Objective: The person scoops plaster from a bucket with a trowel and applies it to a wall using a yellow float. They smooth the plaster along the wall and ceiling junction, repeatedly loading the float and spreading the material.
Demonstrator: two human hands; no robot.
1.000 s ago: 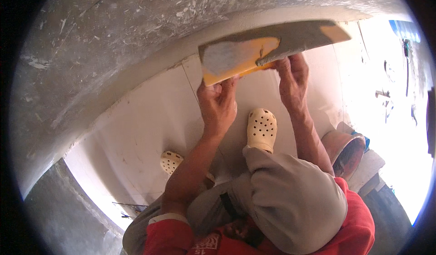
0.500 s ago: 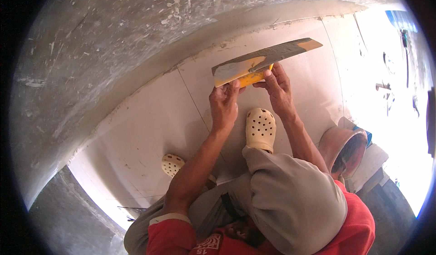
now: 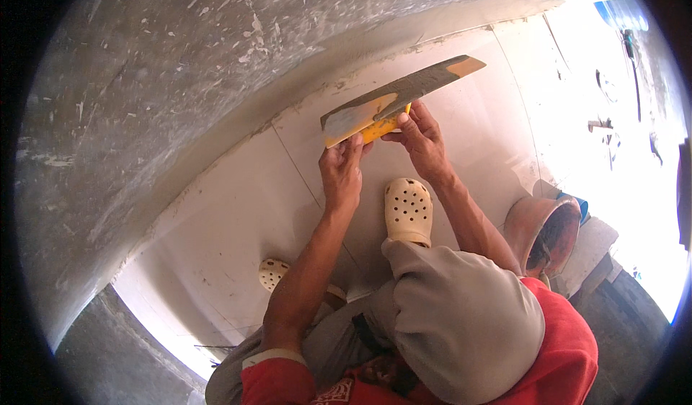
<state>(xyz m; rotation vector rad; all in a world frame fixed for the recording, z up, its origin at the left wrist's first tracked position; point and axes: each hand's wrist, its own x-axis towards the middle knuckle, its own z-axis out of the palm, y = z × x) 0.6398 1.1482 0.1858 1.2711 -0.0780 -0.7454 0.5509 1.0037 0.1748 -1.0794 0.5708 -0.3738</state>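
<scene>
The left hand and right hand pinched the grey-smeared float in their grip; one loosened finger could drop it.

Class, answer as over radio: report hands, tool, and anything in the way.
Left hand and right hand both holding trowel. Trowel grey-smeared, held over pale floor. No obstruction seen at trowel; bucket off right.

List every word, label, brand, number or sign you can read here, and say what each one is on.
Shirt: a pale print, cut off by the lower edge; no words legible.
Trowel: no lettering visible.
Bucket: none visible.
Elsewhere: nothing readable.
</scene>
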